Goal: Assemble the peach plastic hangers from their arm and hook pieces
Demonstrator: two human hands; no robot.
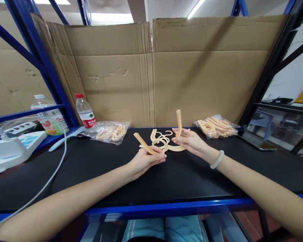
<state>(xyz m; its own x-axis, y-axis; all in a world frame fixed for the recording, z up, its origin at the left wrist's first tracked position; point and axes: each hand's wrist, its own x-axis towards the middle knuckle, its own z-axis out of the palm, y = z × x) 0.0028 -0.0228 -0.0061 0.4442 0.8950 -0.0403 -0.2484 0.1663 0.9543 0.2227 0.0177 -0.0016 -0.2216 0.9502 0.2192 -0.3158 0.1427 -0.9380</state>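
Note:
My left hand (147, 159) is closed around a curved, pale wooden strip (143, 144) with a groove along it, held at a slant above the black tabletop. A second bent wooden strip (179, 121) stands nearly upright between the fingers of my right hand (190, 140), which wears a pale bead bracelet (217, 159) at the wrist. Behind and between the hands lie several curved and ring-shaped wooden pieces (164, 140) in a loose group. Part of that group is hidden by my right hand. The two held strips are apart from each other.
A clear bag of wooden pieces (111, 132) lies left, another bag (215, 127) right, near a dark flat device (257, 143). A red-capped bottle (86, 112), a larger bottle (50, 116) and a white cable (58, 168) are at left. Cardboard (111, 77) walls the back.

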